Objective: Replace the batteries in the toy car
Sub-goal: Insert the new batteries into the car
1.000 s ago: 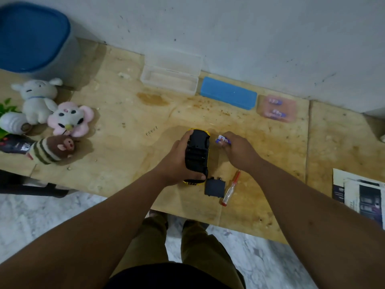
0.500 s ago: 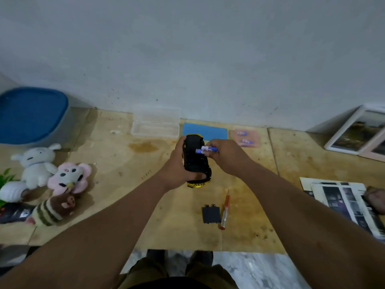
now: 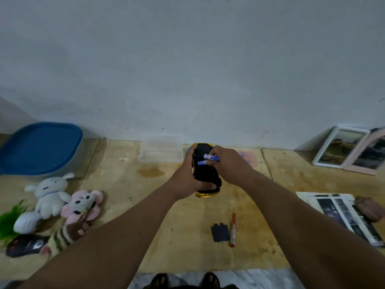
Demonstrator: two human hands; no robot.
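Presently, nearest the viewer at 5 o'clock, the flat black battery cover (image 3: 220, 232) lies on the plywood table (image 3: 125, 184), just beside the slim red-handled screwdriver (image 3: 233, 228); neither is in hand. Further out, near centre, the toy car (image 3: 205, 174) is held clear of the table, upside down, its matt black underside facing the viewer and its glossy yellow body showing at the near end; the left hand (image 3: 187, 176) is wrapped round the car from 9 o'clock, fingers curled about the chassis. The right hand (image 3: 229, 165) comes in from 3 o'clock and pinches the batteries (image 3: 208, 159), two small cylinders with blue-and-white wrappers, against the open bay.

Judged step: seating the cells. Keep the car steady in the left hand; match each cell's polarity to the bay marks, which cannot be read here; press the spring end first, then lay the cell flat.

At 12 o'clock, against the wall, stands a clear rigid plastic case (image 3: 160, 152); at 8 o'clock lie soft plush toys (image 3: 62, 201).
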